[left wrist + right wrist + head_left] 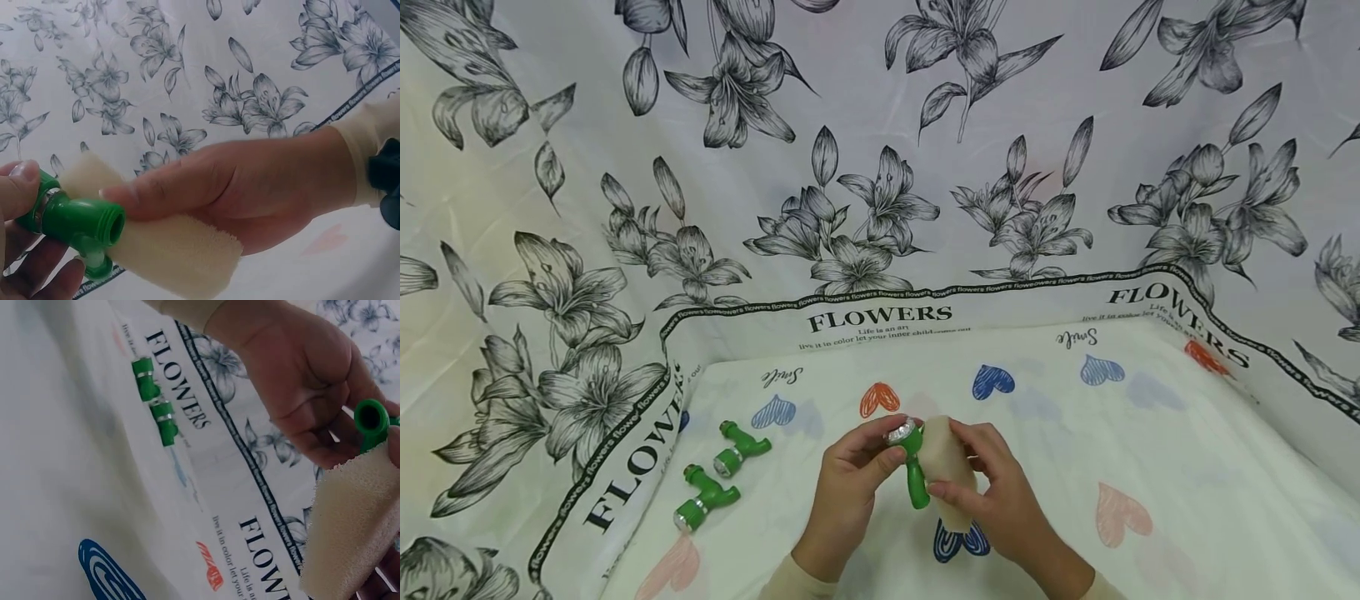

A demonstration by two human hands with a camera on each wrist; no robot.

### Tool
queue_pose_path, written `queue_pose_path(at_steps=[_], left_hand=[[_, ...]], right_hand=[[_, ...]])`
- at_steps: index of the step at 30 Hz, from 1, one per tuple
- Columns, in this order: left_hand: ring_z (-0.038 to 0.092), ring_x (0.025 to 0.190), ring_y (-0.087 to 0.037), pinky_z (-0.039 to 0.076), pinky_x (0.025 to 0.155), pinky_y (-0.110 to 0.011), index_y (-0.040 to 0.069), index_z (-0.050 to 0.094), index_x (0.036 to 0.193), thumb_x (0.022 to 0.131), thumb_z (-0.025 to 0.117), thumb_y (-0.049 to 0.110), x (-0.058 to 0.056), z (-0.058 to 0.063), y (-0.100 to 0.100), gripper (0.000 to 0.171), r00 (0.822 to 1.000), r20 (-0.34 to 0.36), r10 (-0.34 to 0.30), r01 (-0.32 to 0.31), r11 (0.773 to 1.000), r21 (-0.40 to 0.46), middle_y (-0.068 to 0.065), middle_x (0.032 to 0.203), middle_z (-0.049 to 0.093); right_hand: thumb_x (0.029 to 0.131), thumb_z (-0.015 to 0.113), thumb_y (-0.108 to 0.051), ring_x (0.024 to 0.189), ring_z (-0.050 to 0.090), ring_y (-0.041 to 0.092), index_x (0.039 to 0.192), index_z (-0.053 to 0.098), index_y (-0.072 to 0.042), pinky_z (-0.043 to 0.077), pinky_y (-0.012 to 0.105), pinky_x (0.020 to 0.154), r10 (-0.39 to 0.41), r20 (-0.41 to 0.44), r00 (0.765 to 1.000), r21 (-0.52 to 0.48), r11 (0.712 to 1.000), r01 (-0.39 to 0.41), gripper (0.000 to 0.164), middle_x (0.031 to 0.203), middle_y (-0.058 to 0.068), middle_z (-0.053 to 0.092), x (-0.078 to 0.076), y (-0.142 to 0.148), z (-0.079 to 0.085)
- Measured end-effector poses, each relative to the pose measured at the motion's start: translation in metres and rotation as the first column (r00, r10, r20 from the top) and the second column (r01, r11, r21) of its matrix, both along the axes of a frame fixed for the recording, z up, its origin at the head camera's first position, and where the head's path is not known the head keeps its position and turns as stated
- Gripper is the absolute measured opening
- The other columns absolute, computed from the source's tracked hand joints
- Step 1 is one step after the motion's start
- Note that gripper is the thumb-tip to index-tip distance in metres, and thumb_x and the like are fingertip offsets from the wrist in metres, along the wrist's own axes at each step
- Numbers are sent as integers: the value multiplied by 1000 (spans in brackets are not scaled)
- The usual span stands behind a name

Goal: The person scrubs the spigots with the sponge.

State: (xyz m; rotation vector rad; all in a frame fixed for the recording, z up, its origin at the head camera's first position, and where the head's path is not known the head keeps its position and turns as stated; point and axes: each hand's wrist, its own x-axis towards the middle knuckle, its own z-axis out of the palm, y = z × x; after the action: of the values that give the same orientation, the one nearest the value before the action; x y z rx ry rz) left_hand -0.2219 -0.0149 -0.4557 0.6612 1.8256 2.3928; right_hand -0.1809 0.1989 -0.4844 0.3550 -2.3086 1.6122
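Note:
My left hand [850, 475] grips a green tap [916, 487] with a silver collar, its body tilted and held up over the table. From the other side my right hand [1000, 492] pinches a cream sponge [945, 467] between thumb and fingers, close against the tap. In the left wrist view the tap [75, 215] shows an open green end, and the sponge [181, 256] lies behind it. The right wrist view has the tap's round mouth [372, 419] just above the sponge [350, 519].
Two more green taps, one farther [741, 448] and one nearer [706, 498], lie on the left of the table. A white cloth with printed hearts covers the table [1037, 458]. Flower-printed curtain [880, 217] hangs around the back and sides.

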Motion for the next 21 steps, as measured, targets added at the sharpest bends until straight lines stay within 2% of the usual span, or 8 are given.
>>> queue_pose_path(at_steps=[5,9,21], left_hand=[[71,107,-24,63,94,-37,-4,70,136,101,76,2,1,1,2,36,1000,0,-18,18,1000,-15,-21,132,73],[72,104,-24,64,89,-36,-2,70,137,102,75,2,1,0,4,35,999,-4,-40,39,999,-23,-21,133,72],[71,101,-21,64,86,-33,-8,65,141,103,73,2,-2,-5,4,40,1000,4,-11,12,1000,-20,-23,133,72]], right_hand=[[94,90,-26,113,63,19,156,58,-11,61,38,94,-51,-28,998,22,998,52,72,130,-2,60,-8,9,-6],[95,90,-26,113,62,17,157,57,-10,61,36,95,-103,-5,995,29,994,103,72,133,-1,60,-10,12,-10],[95,88,-34,114,62,21,157,58,-14,59,37,98,-35,129,991,-57,997,43,71,129,-1,60,2,3,-9]])
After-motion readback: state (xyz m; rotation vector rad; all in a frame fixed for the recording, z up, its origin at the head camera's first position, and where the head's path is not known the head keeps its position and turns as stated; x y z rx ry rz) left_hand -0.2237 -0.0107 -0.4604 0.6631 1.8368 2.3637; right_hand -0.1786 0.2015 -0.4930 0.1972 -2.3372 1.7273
